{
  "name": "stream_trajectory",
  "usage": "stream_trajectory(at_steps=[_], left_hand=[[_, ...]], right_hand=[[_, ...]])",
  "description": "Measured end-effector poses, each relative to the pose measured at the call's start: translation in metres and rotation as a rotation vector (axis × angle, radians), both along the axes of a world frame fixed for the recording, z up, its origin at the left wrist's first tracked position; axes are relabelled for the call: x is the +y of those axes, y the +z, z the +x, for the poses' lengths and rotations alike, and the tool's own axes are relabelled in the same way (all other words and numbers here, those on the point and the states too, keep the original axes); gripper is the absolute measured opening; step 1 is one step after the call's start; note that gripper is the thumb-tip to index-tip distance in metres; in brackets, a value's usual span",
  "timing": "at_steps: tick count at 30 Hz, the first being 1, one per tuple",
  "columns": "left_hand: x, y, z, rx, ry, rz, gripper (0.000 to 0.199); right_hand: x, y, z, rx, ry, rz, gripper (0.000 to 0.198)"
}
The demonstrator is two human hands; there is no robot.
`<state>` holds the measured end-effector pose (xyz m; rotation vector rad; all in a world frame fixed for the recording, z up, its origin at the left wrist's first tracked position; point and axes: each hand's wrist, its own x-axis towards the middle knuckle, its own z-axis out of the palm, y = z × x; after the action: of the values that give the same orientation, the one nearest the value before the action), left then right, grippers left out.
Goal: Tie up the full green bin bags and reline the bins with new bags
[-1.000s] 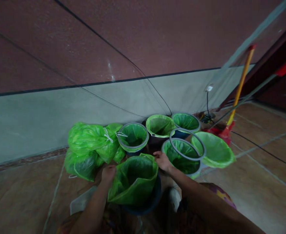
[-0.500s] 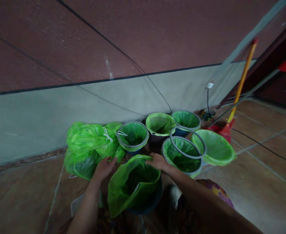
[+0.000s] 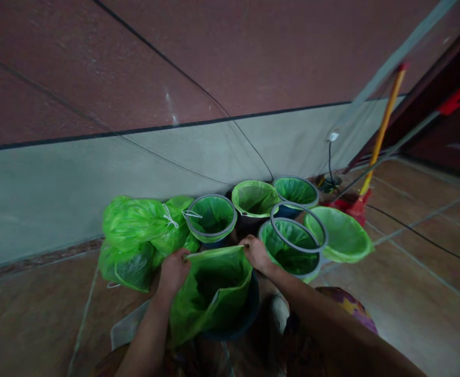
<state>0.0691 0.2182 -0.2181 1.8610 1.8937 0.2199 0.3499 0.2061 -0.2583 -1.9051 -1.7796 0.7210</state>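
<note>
"What lies farthest left?"

"A heap of bulging, bright green plastic bags (image 3: 130,225), near the foot of the pale grey lower wall (image 3: 49,193); white string (image 3: 169,215) ties one of them. Nearer the person, a translucent whitish plastic container (image 3: 125,330) is partly covered by the left forearm."

"And the left hand (image 3: 175,272)?"

"It is clenched on one upper corner of an open green plastic bag (image 3: 216,301)."

"Where exactly is that bag?"

"Between the two hands, over a round, dark blue bin (image 3: 235,331) close in front of the person. Its far edge runs taut, and its near left side hangs outside the bin."

"What stands beyond it?"

"A green-lined, grey-rimmed blue bin (image 3: 235,215), then a dark bin with a pale green liner (image 3: 255,199)."

"And the right hand (image 3: 257,253)?"

"It grips the bag's other upper corner."

"What is farther right?"

"A round, green-lined bin with a grey rim (image 3: 310,275), with a loose grey ring (image 3: 324,231) tilted over its mouth; behind that, another grey-rimmed bin (image 3: 317,197). Beside them sits a wide bin lined in pale green plastic (image 3: 339,233). Past it, a long yellow handle (image 3: 382,131) rises from a red plastic dustpan (image 3: 357,210)."
</note>
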Motion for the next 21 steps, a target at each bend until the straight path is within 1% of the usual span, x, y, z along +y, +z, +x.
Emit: stream_trajectory(at_steps=[2, 4, 5, 6, 8, 9, 11, 12, 13, 14, 15, 16, 17, 18, 19, 21], left_hand=[[-0.002, 0.006, -0.003, 0.051, 0.029, 0.134, 0.039], [-0.005, 0.008, -0.003, 0.091, 0.042, 0.211, 0.038], [-0.006, 0.008, -0.003, 0.103, 0.045, 0.219, 0.037], [-0.007, 0.007, -0.002, 0.116, 0.048, 0.219, 0.035], [-0.009, 0.006, 0.0, 0.14, 0.056, 0.21, 0.033], [-0.009, 0.006, 0.0, 0.151, 0.062, 0.205, 0.032], [-0.008, 0.006, 0.002, 0.165, 0.073, 0.198, 0.032], [-0.008, 0.006, 0.002, 0.166, 0.079, 0.197, 0.031], [-0.007, 0.006, 0.003, 0.162, 0.085, 0.196, 0.031], [-0.007, 0.006, 0.003, 0.154, 0.09, 0.196, 0.03], [-0.007, 0.006, 0.003, 0.143, 0.096, 0.195, 0.03], [-0.007, 0.005, 0.003, 0.134, 0.103, 0.192, 0.03], [-0.007, 0.005, 0.002, 0.128, 0.111, 0.188, 0.03], [-0.007, 0.006, 0.001, 0.125, 0.118, 0.178, 0.03], [-0.008, 0.006, 0.0, 0.125, 0.127, 0.165, 0.03], [-0.009, 0.007, -0.002, 0.129, 0.139, 0.134, 0.03]], right_hand=[[-0.003, 0.011, -0.001, 0.017, -0.031, 0.106, 0.029], [-0.012, 0.023, -0.009, -0.007, 0.001, 0.232, 0.03], [-0.018, 0.029, -0.015, -0.018, 0.071, 0.274, 0.03], [-0.026, 0.032, -0.022, -0.025, 0.184, 0.288, 0.03], [-0.042, 0.03, -0.037, -0.054, 0.463, 0.227, 0.032], [-0.05, 0.025, -0.043, -0.09, 0.586, 0.171, 0.037], [-0.062, 0.007, -0.052, -0.215, 0.74, 0.069, 0.059], [-0.066, -0.003, -0.054, -0.289, 0.776, 0.031, 0.066], [-0.068, -0.013, -0.055, -0.361, 0.799, -0.009, 0.065], [-0.069, -0.022, -0.055, -0.426, 0.82, -0.06, 0.057], [-0.068, -0.028, -0.055, -0.476, 0.841, -0.117, 0.044], [-0.067, -0.03, -0.054, -0.497, 0.859, -0.17, 0.032], [-0.064, -0.029, -0.053, -0.486, 0.879, -0.216, 0.024], [-0.062, -0.024, -0.051, -0.448, 0.9, -0.257, 0.02], [-0.06, -0.017, -0.048, -0.385, 0.91, -0.279, 0.019], [-0.058, 0.005, -0.04, -0.217, 0.849, -0.276, 0.021]])
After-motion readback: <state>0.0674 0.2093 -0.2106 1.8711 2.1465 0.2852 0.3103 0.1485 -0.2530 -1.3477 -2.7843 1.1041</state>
